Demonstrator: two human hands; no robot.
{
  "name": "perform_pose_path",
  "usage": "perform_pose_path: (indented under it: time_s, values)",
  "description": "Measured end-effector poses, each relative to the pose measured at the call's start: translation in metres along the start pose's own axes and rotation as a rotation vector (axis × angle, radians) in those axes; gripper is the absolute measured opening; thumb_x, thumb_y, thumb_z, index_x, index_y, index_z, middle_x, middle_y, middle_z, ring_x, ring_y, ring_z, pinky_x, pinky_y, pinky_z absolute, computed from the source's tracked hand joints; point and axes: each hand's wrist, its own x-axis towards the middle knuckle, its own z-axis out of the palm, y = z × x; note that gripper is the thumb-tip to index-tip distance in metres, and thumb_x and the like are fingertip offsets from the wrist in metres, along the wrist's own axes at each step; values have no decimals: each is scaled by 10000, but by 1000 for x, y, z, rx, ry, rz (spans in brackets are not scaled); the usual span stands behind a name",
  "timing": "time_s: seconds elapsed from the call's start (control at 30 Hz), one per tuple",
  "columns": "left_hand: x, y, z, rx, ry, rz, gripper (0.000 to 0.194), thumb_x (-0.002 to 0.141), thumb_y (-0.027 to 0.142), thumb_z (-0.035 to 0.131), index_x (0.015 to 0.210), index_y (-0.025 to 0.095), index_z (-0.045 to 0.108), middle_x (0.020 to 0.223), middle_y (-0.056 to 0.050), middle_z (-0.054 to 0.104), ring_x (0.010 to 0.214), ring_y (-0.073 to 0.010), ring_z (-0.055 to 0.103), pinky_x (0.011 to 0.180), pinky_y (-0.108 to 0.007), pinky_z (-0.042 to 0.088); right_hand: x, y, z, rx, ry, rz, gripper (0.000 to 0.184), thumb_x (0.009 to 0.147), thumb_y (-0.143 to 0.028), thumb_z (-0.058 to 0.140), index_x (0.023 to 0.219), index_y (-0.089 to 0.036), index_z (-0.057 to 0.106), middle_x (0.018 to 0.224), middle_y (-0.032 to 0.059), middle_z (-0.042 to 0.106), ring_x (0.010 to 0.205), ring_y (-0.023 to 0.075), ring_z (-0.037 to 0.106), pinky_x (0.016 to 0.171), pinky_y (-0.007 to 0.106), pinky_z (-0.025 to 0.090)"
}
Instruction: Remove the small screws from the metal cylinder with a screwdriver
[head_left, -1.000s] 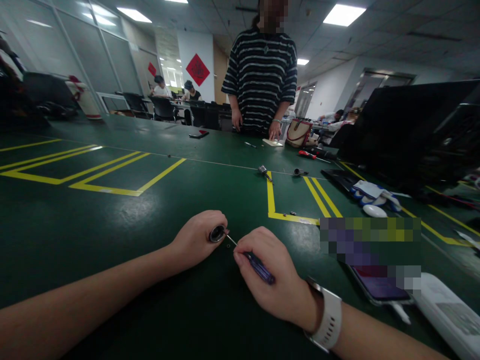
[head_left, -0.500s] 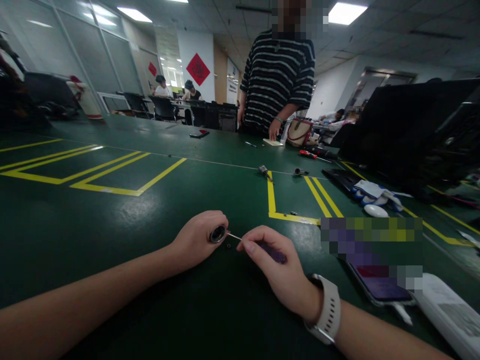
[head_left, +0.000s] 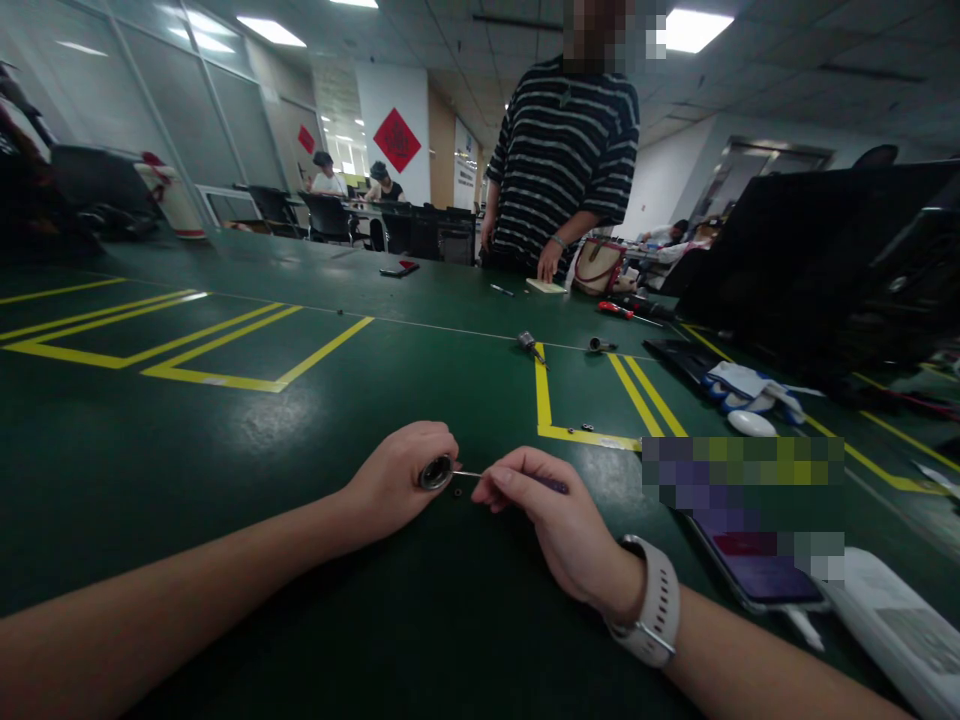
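Note:
My left hand (head_left: pixel 401 480) is closed around a round metal part (head_left: pixel 436 473), a hollow cylinder whose open end faces me. In my right hand (head_left: pixel 544 505) is a screwdriver (head_left: pixel 555 485) with a dark purple handle, gripped between thumb and fingers. Its thin shaft points left and meets the side of the metal part; the tip is hidden there. A tiny dark ring-like piece (head_left: pixel 457 492) lies on the green table (head_left: pixel 360 620) just below the shaft.
Two metal parts, one knurled (head_left: pixel 527 343) and one cup-shaped (head_left: pixel 598 345), lie beyond my hands. Small bits (head_left: pixel 587 427) sit by the yellow tape. On the right are a phone (head_left: pixel 765 570), a white device (head_left: pixel 892 620) and a red screwdriver (head_left: pixel 615 309). A person (head_left: pixel 566 160) stands opposite.
My right hand has turned slightly, and the screwdriver's handle now lies flatter. My left hand and the metal part have barely moved. The person opposite has shifted a little to the right.

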Motion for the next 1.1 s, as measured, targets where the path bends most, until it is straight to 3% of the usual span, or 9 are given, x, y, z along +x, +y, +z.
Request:
perform_pose_path:
  time_s: [0.23, 0.5, 0.67, 0.93, 1.1]
  values:
    - [2, 2, 1, -74, 59, -82, 196, 793, 197, 480, 607, 184, 418, 604, 25, 441, 594, -128, 452, 544, -246, 343, 0, 2, 1, 114, -26, 44, 108, 797, -268, 609, 809, -165, 642, 817, 32, 673, 756, 133, 575, 690, 268, 418]
    - [0, -2, 3, 48, 80, -49, 156, 804, 159, 477, 650, 171, 457, 637, 19, 471, 624, -133, 471, 579, -256, 348, -1, 6, 1, -39, -8, -29, 126, 800, -302, 615, 830, -185, 650, 828, 24, 669, 767, 136, 574, 696, 280, 427]
    - [0, 0, 2, 7, 101, -49, 172, 801, 169, 482, 633, 175, 446, 629, 22, 464, 619, -129, 466, 569, -252, 350, 0, 4, 0, 80, -23, 14, 110, 807, -275, 600, 809, -175, 645, 818, 28, 675, 757, 131, 574, 684, 272, 420]
    - [2, 1, 1, -100, 80, -73, 205, 800, 213, 492, 611, 182, 420, 609, 32, 442, 595, -117, 448, 541, -238, 346, -1, 0, 0, 126, -20, 33, 107, 813, -252, 586, 784, -165, 640, 807, 31, 673, 733, 126, 566, 679, 272, 414]
    - [0, -1, 1, -23, 27, -21, 153, 795, 145, 488, 645, 171, 466, 644, 15, 481, 629, -129, 472, 578, -251, 354, -1, 2, 2, 44, -16, 7, 108, 798, -271, 608, 809, -170, 646, 809, 30, 672, 759, 138, 574, 691, 283, 417]
